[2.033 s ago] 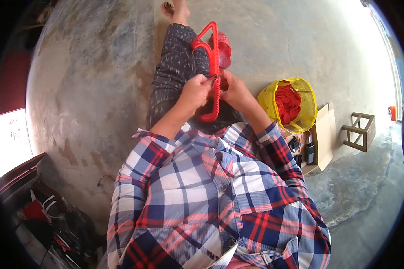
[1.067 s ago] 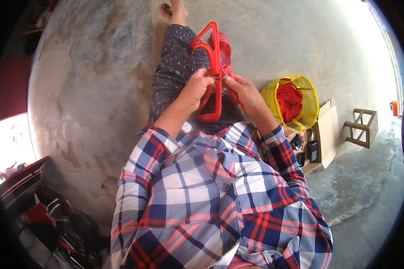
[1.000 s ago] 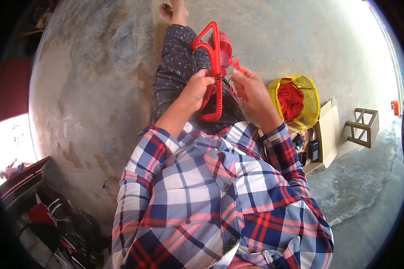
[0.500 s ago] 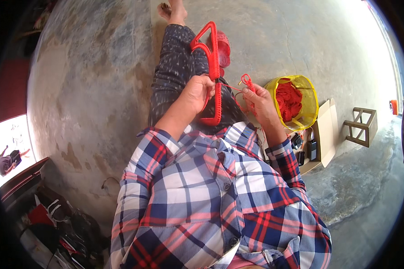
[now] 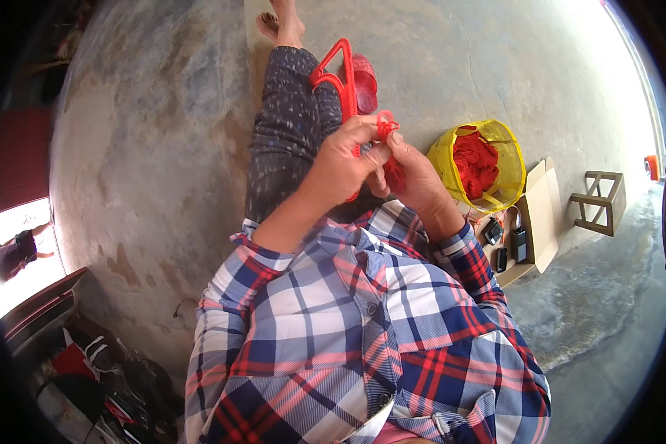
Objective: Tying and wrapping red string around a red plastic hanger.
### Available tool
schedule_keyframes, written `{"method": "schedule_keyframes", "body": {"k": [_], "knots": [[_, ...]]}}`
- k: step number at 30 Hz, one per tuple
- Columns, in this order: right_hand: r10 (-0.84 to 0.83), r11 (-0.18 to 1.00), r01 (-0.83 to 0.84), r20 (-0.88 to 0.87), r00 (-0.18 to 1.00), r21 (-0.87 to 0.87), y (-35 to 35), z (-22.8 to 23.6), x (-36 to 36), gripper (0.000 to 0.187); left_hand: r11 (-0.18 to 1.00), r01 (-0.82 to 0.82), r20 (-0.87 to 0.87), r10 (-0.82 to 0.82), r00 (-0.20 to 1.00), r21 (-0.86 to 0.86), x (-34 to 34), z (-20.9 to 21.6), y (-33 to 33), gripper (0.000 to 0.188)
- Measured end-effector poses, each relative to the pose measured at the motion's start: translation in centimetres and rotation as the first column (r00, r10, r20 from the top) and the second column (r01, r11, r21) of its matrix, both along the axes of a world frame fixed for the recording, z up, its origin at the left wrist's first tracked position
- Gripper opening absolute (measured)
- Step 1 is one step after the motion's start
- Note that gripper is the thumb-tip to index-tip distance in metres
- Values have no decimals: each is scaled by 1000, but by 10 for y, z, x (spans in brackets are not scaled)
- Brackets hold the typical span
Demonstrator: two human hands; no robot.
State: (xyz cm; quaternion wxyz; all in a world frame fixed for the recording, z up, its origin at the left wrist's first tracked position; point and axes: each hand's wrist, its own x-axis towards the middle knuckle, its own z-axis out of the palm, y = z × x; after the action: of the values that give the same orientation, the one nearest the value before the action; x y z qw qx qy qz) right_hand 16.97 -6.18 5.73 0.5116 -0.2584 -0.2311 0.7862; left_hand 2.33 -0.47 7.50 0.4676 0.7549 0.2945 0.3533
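Note:
My two hands meet over my lap at a small looped bundle of red cord point(image 5: 387, 126). My left hand point(image 5: 344, 159) is closed, its thumb and fingers pinching at the cord. From the other side my right hand point(image 5: 416, 177) grips the same cord, and more red strands show below its fingers. A red angular frame point(image 5: 340, 81), with a ridged covering along its long side, rests over my legs. Its middle passes behind my left hand, so I cannot tell if that hand also touches it.
Right of my hands stands a yellow basket point(image 5: 442, 152) with red cord inside. Beside it lies an open cardboard box point(image 5: 544, 214) with small black devices. A wooden stool point(image 5: 610, 203) is farther right. A red shoe point(image 5: 365, 83) lies beyond the frame. Dark clutter point(image 5: 137, 377) fills the lower left.
My left hand has moved right and up, off its grip at the middle of the frame, to the cord. The hands were apart with a strand stretched between them; now they are together.

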Motion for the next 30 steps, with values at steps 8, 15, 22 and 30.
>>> {"method": "schedule_keyframes", "body": {"k": [8, 15, 22, 30], "knots": [[-28, 998, 24, -63, 998, -61, -3, 2, 24, 38, 613, 279, 650, 540, 535, -739, -86, 39, 81, 17], [143, 983, -141, -14, 990, 114, 17, -15, 24, 33, 501, 73, 484, 774, 408, -863, -108, 3, 108, 17], [-207, 977, 209, -42, 977, 39, 32, -24, 46, 38, 769, -286, 179, 457, 872, -572, -95, -12, 48, 14], [-691, 676, 609, -71, 719, -415, 24, -59, 85, 54, 929, -272, -226, 217, 950, -252, -73, -44, -3, 19]]}}
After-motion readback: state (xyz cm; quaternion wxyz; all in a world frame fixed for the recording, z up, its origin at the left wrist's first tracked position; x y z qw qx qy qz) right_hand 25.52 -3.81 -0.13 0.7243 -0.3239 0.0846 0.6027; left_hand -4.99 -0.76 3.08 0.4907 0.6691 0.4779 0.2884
